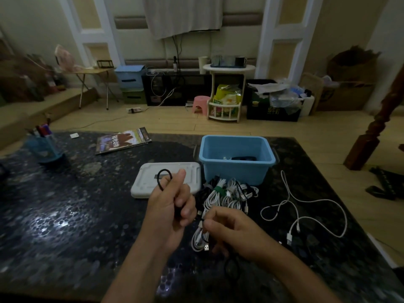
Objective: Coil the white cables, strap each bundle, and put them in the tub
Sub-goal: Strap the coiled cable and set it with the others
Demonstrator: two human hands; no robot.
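My left hand (172, 204) is raised over the table, fingers curled round a thin black cable whose loop (164, 179) sticks up above the thumb. My right hand (229, 228) pinches the same black cable near a coiled white cable bundle (197, 239) lying under it. A pile of white cable bundles (227, 191), some strapped in black or green, lies in front of the blue tub (237, 160). The tub holds a dark item and a bit of white cable. One loose white cable (306, 211) sprawls uncoiled to the right.
The tub's white lid (153, 182) lies flat left of the tub. A magazine (123, 141) and a blue pen cup (43, 147) sit at the far left. The dark patterned table (65, 215) ends at the right near a wooden post (376, 125).
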